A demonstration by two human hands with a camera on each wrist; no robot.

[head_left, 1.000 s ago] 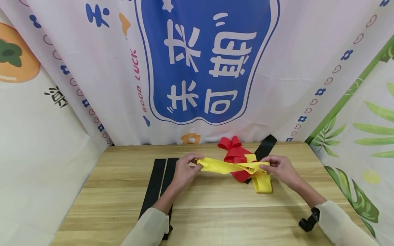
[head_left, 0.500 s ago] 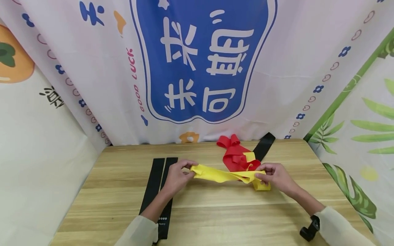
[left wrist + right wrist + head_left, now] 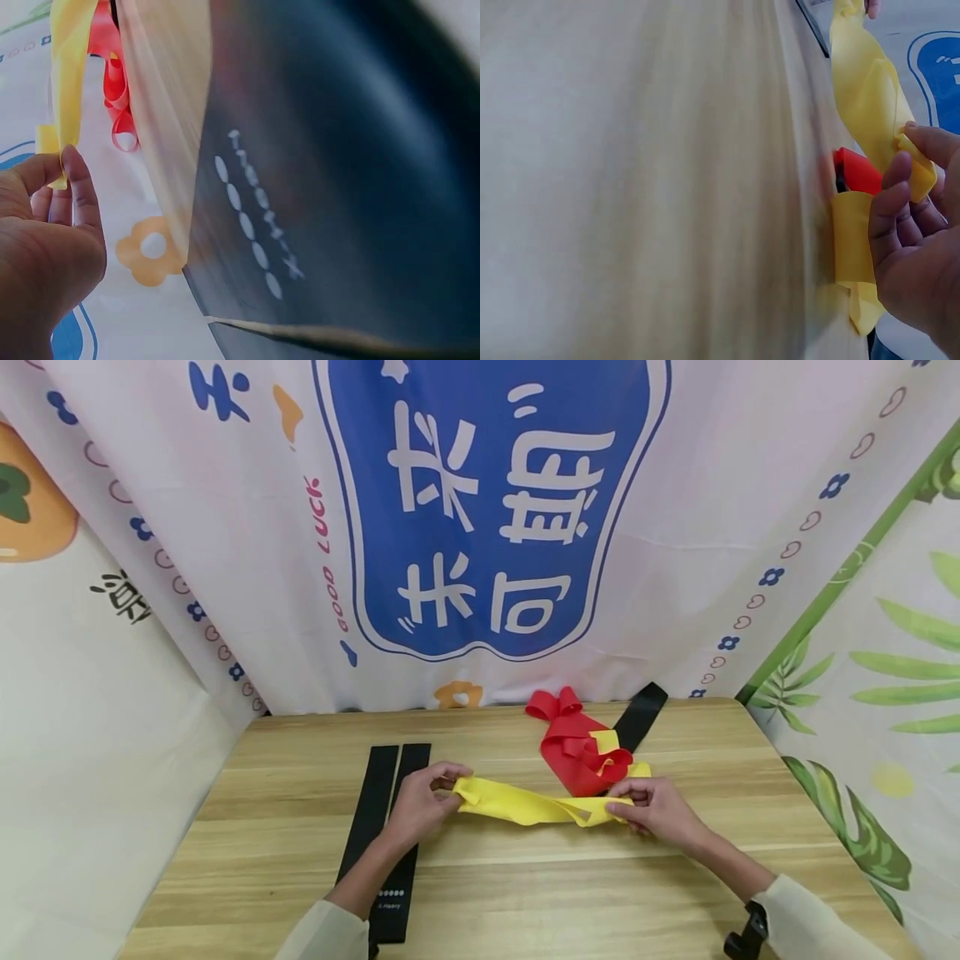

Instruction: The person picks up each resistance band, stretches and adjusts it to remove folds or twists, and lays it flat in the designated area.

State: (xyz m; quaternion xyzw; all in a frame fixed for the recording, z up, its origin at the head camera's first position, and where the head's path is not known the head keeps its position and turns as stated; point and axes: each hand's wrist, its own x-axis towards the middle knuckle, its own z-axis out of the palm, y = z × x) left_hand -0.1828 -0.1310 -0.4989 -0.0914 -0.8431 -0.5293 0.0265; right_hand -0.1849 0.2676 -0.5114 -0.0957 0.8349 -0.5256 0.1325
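A yellow resistance band [image 3: 506, 802] is stretched sideways just above the wooden table, slightly twisted toward its right part. My left hand [image 3: 420, 802] pinches its left end between thumb and fingers, as the left wrist view also shows on the yellow band [image 3: 67, 75]. At the other end, my right hand [image 3: 663, 814] pinches the band. More of the yellow material, a curled loop [image 3: 853, 236], hangs beside the right hand's fingers. Behind it lies a heap of red band [image 3: 573, 752], looped and crumpled, with a bit of yellow [image 3: 604, 741] on top.
Two flat black bands [image 3: 372, 797] lie side by side under and beside the left forearm, one with white dots and lettering. Another black band [image 3: 642, 714] sticks out behind the red heap. A printed curtain [image 3: 675, 610] hangs along the table's back edge [image 3: 390, 713].
Both hands have drawn the yellow band toward the table's front and slightly left, away from the red heap. The hanging yellow loop at the right is now mostly behind the right hand.
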